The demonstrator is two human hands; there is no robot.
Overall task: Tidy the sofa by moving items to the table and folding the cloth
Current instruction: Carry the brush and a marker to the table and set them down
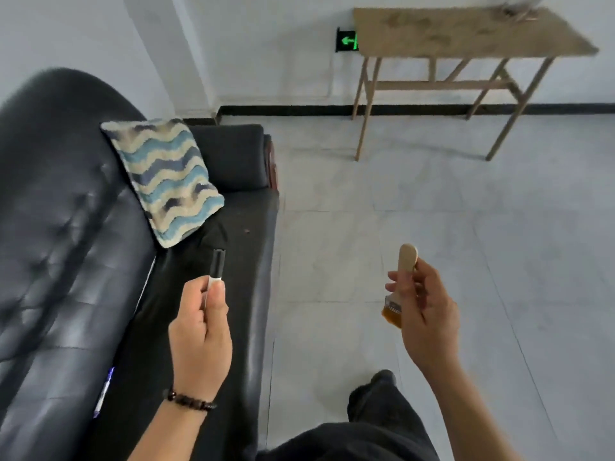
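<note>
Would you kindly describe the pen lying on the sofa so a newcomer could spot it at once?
Start at the black leather sofa along the left and follow the crease between seat and backrest toward the near end, past the wavy-striped cushion. The pen lies there, white and purple-blue. Unlike the black-capped marker in the left hand, nobody holds it.

A black leather sofa runs along the left, a wavy-striped cushion propped against its back and a pen lying in the seat crease. Across the tiled floor a wooden table stands by the wall, a blurred pale thing at its far edge
</note>
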